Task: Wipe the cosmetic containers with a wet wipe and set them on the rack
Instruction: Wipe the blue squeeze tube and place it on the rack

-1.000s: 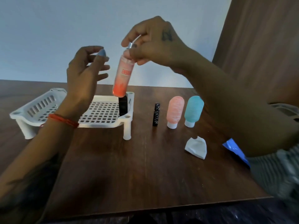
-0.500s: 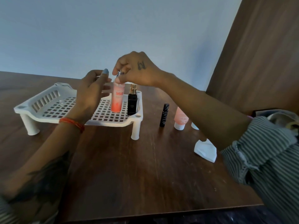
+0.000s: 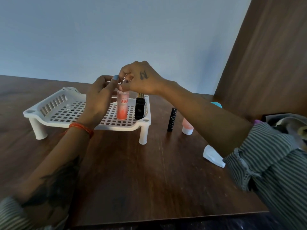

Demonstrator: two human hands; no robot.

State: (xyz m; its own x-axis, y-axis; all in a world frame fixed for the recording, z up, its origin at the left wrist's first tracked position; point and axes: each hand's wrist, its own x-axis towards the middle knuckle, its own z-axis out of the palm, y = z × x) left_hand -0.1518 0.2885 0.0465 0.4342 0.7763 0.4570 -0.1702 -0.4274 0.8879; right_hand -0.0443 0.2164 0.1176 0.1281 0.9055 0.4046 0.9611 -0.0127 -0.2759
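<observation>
Now your right hand (image 3: pixel 141 80) pinches the silver top of the orange spray bottle (image 3: pixel 122 105), which stands upright on the grid floor of the white rack (image 3: pixel 54 103), just beside a black bottle with a gold collar (image 3: pixel 139 107) at the rack's right end. Your left hand (image 3: pixel 99 98) hovers against the orange bottle's left side, fingers loosely curled near its neck; whether its grip closes on the bottle you cannot tell from here. On the dark wooden worktop (image 3: pixel 132 171), right of the rack, a slim black tube (image 3: pixel 172 119) stands upright, with a pink tube (image 3: pixel 187 127) on its white cap just beyond it and a teal container (image 3: pixel 216 104) mostly hidden behind your right forearm. A crumpled white wet wipe (image 3: pixel 213 156) lies near your striped right sleeve (image 3: pixel 269 163)
</observation>
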